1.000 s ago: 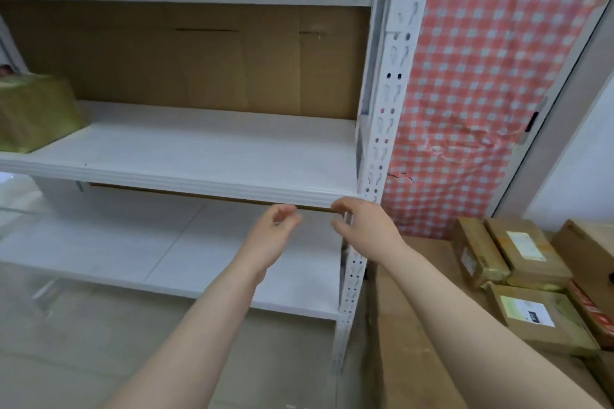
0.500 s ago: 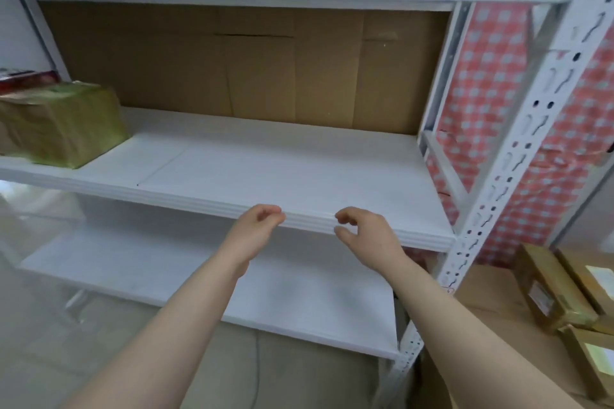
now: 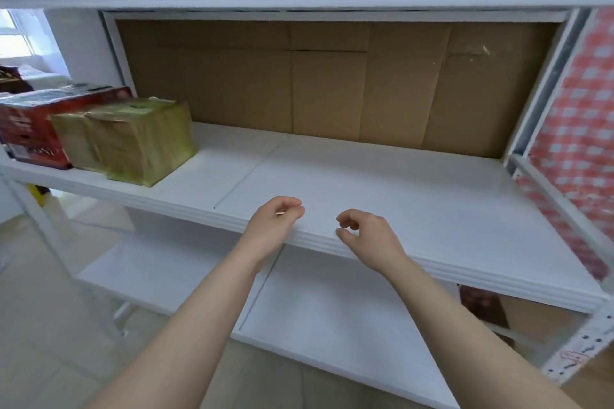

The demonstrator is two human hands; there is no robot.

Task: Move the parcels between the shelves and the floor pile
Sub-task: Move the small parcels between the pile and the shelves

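Two parcels, a yellow-taped cardboard box (image 3: 133,139) and a red printed carton (image 3: 30,123), sit left on the white shelf (image 3: 398,183); my left grip (image 3: 272,226) and right grip (image 3: 368,239) hover loosely curled, empty, ready to fetch.

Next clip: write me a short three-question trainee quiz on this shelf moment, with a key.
1. True or false: the left hand holds a parcel.
2. On the middle shelf, the green-taped parcel sits at: A) the left end, B) the centre, C) the right end.
3. Fill in: the backing sheet behind that shelf is made of ____.

Key: 1 false; it and the right hand hold nothing. 2 A. 3 cardboard.
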